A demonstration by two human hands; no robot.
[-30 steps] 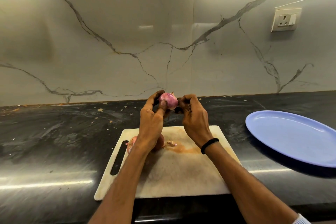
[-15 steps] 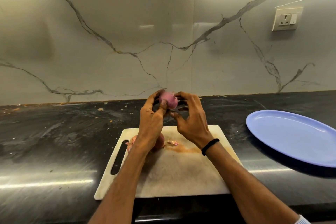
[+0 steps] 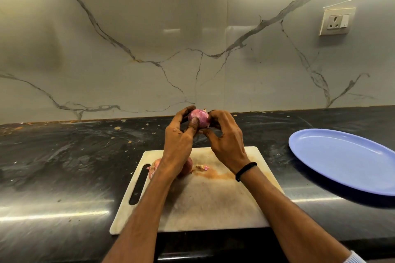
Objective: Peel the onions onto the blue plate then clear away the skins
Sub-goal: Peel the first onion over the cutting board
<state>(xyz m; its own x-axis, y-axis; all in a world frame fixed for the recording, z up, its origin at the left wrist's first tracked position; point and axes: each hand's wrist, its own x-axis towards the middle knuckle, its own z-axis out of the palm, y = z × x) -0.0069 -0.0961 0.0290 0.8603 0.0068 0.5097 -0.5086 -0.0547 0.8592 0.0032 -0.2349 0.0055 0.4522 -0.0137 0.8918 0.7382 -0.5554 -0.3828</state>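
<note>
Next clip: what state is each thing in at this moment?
onion: held in the air, skin flap at its top.
left hand: grips the onion, thumb on it.
right hand: pinches the onion's side.
blue plate: nothing on it.
cutting board: stained, holding a skin scrap and another onion.

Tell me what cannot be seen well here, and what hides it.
Head view:
1. Held onion: its far side is covered by the fingers of the left hand and right hand; remaining skin unclear.
2. Onions on the cutting board: the left wrist hides them; their count is unclear.
3. Blue plate: right part cut off by the picture edge.
4. Small scrap beside them: too small to identify.
</note>
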